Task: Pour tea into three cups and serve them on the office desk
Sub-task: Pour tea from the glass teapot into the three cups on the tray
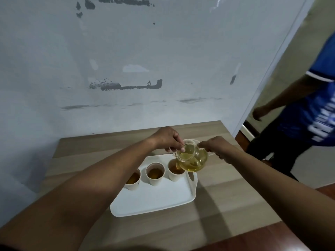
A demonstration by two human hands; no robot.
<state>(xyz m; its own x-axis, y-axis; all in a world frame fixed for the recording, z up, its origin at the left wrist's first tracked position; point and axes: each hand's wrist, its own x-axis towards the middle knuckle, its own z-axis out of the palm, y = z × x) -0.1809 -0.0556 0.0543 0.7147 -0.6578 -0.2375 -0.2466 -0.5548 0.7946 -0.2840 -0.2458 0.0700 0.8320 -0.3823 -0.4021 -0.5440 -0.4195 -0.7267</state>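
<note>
While looking down from head camera, logged clear round glass teapot of yellow-green tea tilted spout-down just above right-end beige paper cup. Found right hand gripping handle on pot's right side; left hand pinning glass lid with bent fingers. Noted middle cup and left-end cup upright, both holding amber tea, latter partly hidden by forearm. Located all three in row at far end of white rectangular plastic tray on light wood-grain desk. Marked person in blue shirt at right, beyond desk.

It looks like a plain office room. A wooden desk stands against a scuffed white wall. A person in a blue shirt is nearby.
</note>
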